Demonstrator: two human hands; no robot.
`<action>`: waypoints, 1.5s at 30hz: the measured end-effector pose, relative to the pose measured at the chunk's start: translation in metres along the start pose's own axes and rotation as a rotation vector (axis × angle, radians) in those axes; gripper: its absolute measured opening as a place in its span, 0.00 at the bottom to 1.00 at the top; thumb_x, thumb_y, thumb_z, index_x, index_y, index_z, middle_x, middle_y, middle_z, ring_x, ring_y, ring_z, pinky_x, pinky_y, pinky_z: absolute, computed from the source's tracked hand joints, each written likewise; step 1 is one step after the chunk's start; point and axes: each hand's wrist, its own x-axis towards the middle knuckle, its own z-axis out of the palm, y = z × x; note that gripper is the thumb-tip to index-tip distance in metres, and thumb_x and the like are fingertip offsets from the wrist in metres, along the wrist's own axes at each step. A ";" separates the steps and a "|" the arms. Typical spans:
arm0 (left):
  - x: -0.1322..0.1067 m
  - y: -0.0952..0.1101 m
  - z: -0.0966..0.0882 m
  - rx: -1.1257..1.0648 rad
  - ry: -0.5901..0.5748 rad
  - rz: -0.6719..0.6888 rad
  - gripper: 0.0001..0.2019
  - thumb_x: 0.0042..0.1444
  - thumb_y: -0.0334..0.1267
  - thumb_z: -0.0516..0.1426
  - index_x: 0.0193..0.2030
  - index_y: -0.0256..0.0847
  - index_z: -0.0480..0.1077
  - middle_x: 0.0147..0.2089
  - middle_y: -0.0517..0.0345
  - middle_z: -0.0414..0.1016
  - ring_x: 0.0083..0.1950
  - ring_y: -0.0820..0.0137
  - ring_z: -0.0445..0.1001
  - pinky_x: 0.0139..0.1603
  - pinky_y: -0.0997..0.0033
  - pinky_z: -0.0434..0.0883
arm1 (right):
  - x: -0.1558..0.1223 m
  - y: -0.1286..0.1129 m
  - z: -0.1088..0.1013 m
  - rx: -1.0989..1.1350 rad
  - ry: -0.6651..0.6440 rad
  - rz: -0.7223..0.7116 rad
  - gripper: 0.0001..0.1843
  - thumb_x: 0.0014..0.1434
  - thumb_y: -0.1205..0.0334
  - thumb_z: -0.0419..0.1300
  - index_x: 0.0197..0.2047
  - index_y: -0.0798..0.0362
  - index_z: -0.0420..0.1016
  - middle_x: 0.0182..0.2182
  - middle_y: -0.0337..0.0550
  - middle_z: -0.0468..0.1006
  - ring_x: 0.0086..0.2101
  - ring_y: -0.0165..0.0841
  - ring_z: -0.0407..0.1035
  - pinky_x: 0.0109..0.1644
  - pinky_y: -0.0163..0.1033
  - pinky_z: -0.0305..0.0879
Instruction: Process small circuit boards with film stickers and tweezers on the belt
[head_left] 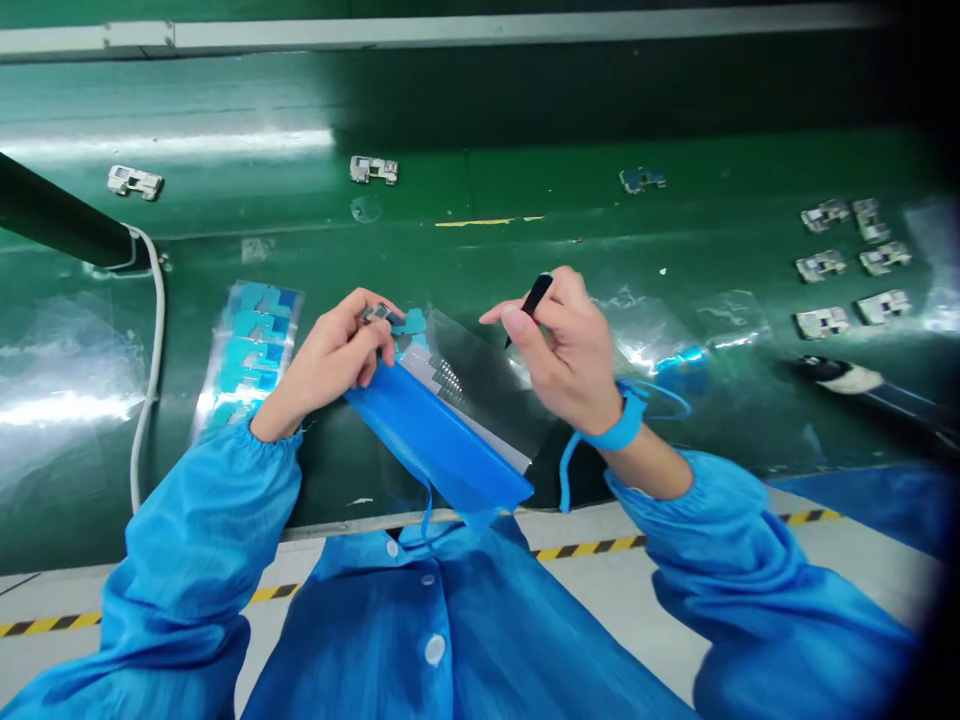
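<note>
- Head view, near the middle of a glossy green worktop (300, 250): the left hand (337, 345) pinches a small silver-grey metal module (382, 314) between thumb and fingers, just above the near edge of the bench and left of centre.
- The module looks light and stiff, likely fragile where fine detail covers its face; its smooth metal may slip. The outer edges seem the safest hold, with light pressure.
- Just right of those fingers sit thin turquoise film pieces (411, 322), probably soft and quick to curl; a loose corner looks the best place to take them. Whether they touch the module is too small to tell.
- Below the left hand, a blue mesh-textured plastic sheet (442, 430) slants near and right, beside a dark see-through sheet (491, 385). Both appear light and floppy, best supported along an edge.
- To the right, the right hand (566, 345) grips a slim black pointed tool (538, 295) pen-fashion, tip down and apart from the module. It looks rigid and easily steered from the shaft.
- Farther right, six similar silver-grey modules (821, 323) lie grouped; at left, a clear strip bearing turquoise shapes (247, 350) lies flat beside the left forearm.
</note>
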 end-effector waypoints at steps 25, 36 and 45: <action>0.007 -0.003 0.004 -0.180 -0.108 -0.194 0.12 0.74 0.44 0.61 0.44 0.40 0.66 0.53 0.41 0.89 0.23 0.75 0.78 0.22 0.76 0.75 | -0.009 0.003 0.056 0.595 -0.074 0.478 0.30 0.63 0.33 0.75 0.42 0.54 0.80 0.28 0.40 0.84 0.24 0.29 0.78 0.27 0.34 0.79; 0.007 -0.008 0.002 -0.160 -0.116 -0.182 0.11 0.74 0.44 0.60 0.44 0.41 0.64 0.52 0.42 0.89 0.22 0.75 0.78 0.22 0.75 0.75 | -0.008 0.003 0.057 0.638 -0.074 0.483 0.30 0.61 0.34 0.77 0.42 0.54 0.81 0.28 0.41 0.85 0.25 0.30 0.79 0.26 0.33 0.78; 0.004 0.002 0.005 -0.237 -0.049 -0.241 0.07 0.73 0.37 0.59 0.45 0.42 0.63 0.50 0.46 0.89 0.26 0.72 0.81 0.22 0.75 0.73 | -0.005 -0.002 0.046 0.713 -0.105 0.443 0.26 0.64 0.37 0.76 0.41 0.53 0.82 0.28 0.41 0.85 0.25 0.30 0.79 0.27 0.34 0.78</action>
